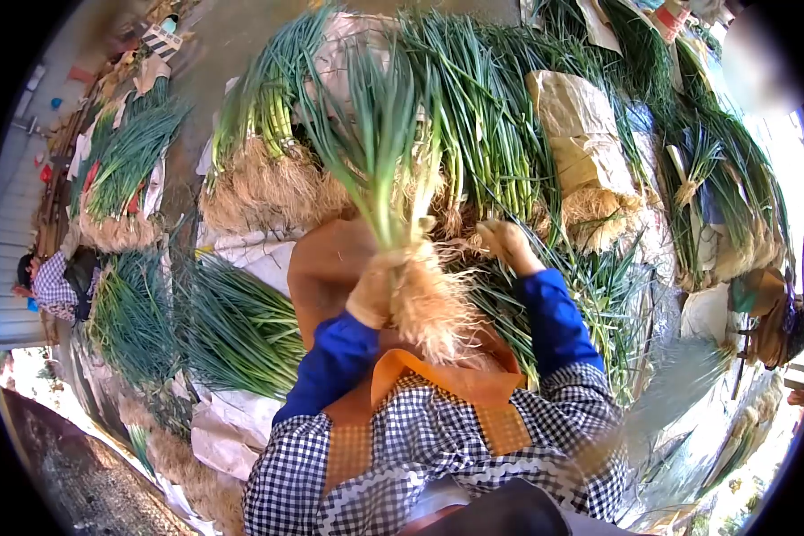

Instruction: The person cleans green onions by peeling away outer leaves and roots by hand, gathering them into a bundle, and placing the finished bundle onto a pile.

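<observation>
Evidently, the left hand (375, 288) is wrapped around a bunch of spring onions (385, 201) near its shaggy roots (433, 308) — leaves pointing away, above the brown apron (323, 268). The right hand (507, 245) is near the heaped spring onions (496, 134) — whether it grips anything, I cannot tell.

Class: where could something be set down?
Bare: the grey-brown floor between the far-left bundle of green stalks and the middle heap with straw-coloured roots; the crumpled pale sheet below the dark-green leaves, beside the black-and-white checked left sleeve. Crowded: around the right hand, with long green stalks above and below.
</observation>
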Action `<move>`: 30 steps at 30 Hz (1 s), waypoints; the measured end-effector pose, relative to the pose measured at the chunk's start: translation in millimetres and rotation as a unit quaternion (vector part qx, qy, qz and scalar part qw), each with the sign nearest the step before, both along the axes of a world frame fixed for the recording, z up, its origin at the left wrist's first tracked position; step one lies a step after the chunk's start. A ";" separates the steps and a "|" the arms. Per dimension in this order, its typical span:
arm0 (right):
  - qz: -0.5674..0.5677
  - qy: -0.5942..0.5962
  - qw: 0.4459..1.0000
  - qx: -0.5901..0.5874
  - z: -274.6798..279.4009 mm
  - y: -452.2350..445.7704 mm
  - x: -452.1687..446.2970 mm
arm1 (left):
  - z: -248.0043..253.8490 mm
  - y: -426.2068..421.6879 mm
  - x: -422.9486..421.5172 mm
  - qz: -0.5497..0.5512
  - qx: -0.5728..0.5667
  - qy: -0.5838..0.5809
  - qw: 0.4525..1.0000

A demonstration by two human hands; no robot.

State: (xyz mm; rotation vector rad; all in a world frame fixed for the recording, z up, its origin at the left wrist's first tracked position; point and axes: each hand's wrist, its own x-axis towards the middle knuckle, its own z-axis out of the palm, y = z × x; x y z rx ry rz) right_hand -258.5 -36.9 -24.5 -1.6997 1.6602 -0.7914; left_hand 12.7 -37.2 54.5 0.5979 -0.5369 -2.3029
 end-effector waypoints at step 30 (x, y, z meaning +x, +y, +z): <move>-0.013 0.412 0.904 0.113 64.0 -57.6 48.8 | -48.5 48.3 -80.0 0.017 0.113 -0.194 0.974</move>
